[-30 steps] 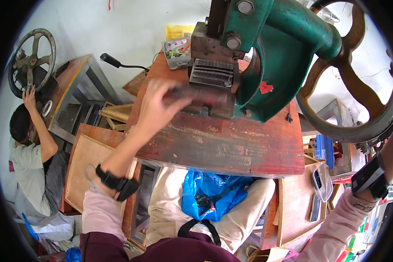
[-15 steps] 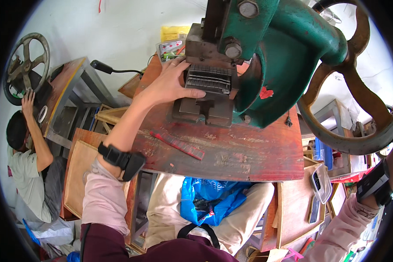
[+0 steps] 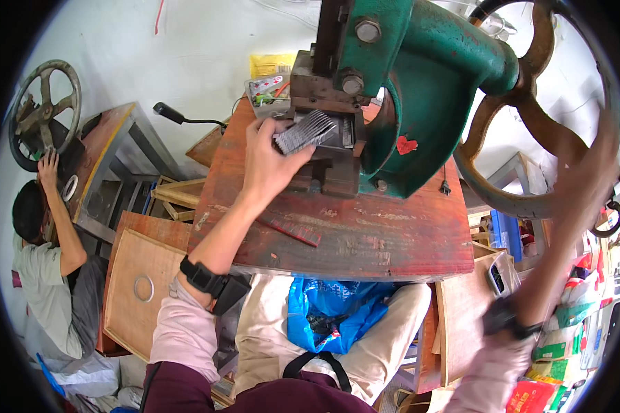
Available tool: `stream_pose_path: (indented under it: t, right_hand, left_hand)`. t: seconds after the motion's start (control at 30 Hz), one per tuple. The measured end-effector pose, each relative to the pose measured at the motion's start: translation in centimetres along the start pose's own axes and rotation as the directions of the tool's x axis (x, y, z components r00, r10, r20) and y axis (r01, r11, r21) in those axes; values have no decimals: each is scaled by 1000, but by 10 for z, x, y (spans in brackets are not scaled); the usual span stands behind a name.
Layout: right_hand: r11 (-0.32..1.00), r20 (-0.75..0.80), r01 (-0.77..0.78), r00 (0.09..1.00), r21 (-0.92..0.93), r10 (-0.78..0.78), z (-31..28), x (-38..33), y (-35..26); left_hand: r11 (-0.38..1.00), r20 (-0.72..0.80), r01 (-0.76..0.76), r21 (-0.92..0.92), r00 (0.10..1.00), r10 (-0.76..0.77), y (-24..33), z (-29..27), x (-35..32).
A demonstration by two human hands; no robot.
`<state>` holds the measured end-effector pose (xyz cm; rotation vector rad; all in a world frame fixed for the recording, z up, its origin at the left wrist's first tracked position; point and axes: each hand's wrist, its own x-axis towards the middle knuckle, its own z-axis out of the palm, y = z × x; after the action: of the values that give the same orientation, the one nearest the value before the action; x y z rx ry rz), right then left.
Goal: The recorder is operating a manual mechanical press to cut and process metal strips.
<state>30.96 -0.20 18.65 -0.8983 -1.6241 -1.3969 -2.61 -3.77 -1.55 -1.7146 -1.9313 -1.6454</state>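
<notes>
My left hand (image 3: 267, 162) is closed round a grey ridged bundle of thin metal strips (image 3: 304, 133), tilted just above the die bed (image 3: 334, 180) of a green hand press (image 3: 437, 127). The thumb and fingers grip its sides. A few metal pieces (image 3: 348, 131) show in the die behind the bundle. My right hand (image 3: 589, 162) is smeared by motion in front of the press's large brown handwheel (image 3: 486, 120). Its fingers cannot be made out, nor whether it touches the rim.
The press stands on a worn red wooden table (image 3: 393, 241). On it lies a narrow red-and-dark strip (image 3: 293, 233). A blue plastic bag (image 3: 334, 303) rests on my lap. Wooden trays (image 3: 127, 303) flank me. At the left, a co-worker (image 3: 48, 275) has a hand at another wheel (image 3: 45, 113).
My left hand has lifted the ridged metal bundle out of the die and tilted it. My right hand has come up from the lower right edge to the handwheel.
</notes>
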Motion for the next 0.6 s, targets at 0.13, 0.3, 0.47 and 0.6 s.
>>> stream_pose_path:
  t: [0.13, 0.3, 0.47, 0.6]
  right_hand:
    - [-239, 913, -890, 407, 387, -37, -73, -132, -157]
    - [-936, 941, -111, 11, -334, -337, -128, -148, -257]
    - [-942, 951, -127, -52, -309, -305, -137, -168, -242]
    - [-956, 984, -249, -120, -156, -129, -135, -188, -226]
  left_hand:
    - [991, -20, 13, -137, 1000, -16, 28, -35, -55]
    - [931, 196, -356, -76, 910, 364, 69, -63, -124]
    - [913, 177, -393, -108, 896, 407, 69, -56, -162]
    - [900, 191, -410, -149, 881, 433, 75, -55, -193]
